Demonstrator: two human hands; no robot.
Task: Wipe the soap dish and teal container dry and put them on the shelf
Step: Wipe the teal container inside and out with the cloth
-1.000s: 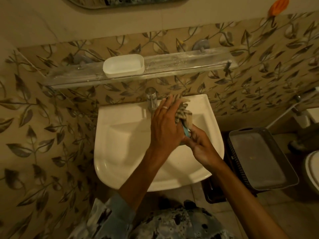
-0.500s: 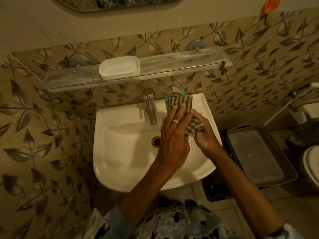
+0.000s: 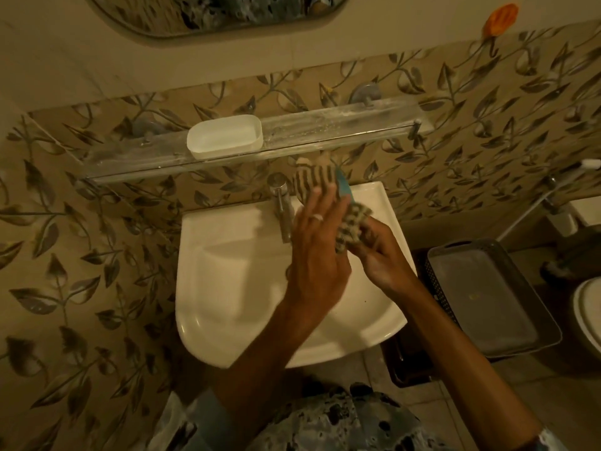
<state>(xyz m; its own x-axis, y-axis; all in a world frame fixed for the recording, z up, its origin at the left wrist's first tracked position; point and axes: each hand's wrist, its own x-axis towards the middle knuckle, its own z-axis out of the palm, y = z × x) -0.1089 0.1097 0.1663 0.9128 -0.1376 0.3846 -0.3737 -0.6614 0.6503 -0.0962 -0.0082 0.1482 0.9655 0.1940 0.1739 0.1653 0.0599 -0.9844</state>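
1. The head camera looks down at a white sink (image 3: 227, 271). Two bare arms reach out over it from the bottom of the view.
2. The left hand (image 3: 320, 255) is over the back right part of the sink, with the back of the hand facing up. Its fingers (image 3: 325, 203) are almost straight and close together, and they point up toward the wall. They lie flat on the striped cloth (image 3: 313, 179). One finger has a ring on it. The thumb is hidden, so I cannot tell if it hooks under anything.
3. The right hand (image 3: 380, 252) is just beside the left hand and touches it. Its wrist bends in toward the left. Its fingers are curled, and they grip the lower end of the striped cloth in a bunch.
4. The teal container (image 3: 344, 185) is up by the left fingertips, above the back rim of the sink and near the tap (image 3: 281, 203). The cloth covers most of it. Only a thin, tilted teal edge shows on the right side of the cloth.
5. The white soap dish (image 3: 224, 136) sits on the glass shelf (image 3: 341, 123) on the wall above the sink. It is on the left half of the shelf, well apart from both hands.
6. A grey basket (image 3: 481, 297) stands low down to the right of the sink. A mirror (image 3: 211, 14) hangs at the top.
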